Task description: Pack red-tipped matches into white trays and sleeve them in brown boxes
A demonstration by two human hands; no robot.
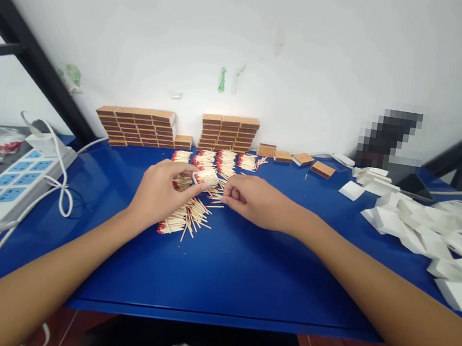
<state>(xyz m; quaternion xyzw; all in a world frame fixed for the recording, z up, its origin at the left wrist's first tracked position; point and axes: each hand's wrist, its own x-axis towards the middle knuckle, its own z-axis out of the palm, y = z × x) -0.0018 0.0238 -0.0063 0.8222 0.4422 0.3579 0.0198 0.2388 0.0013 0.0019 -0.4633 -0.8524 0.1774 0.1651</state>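
My left hand (157, 192) holds a small white matchbox tray (206, 177) filled with red-tipped matches, gripped between thumb and fingers. My right hand (253, 199) is beside it, fingers pinched on a few matches at the tray's right end. Both hands rest over a loose pile of matches (186, 218) on the blue table (233, 272). Several neat bundles of matches (224, 161) lie just behind the hands.
Stacks of brown matchboxes (138, 126) and a second stack (229, 132) line the wall, with loose ones (322, 169) to the right. White empty trays (421, 233) are heaped at the right. A power strip (7, 186) with white cable lies at the left.
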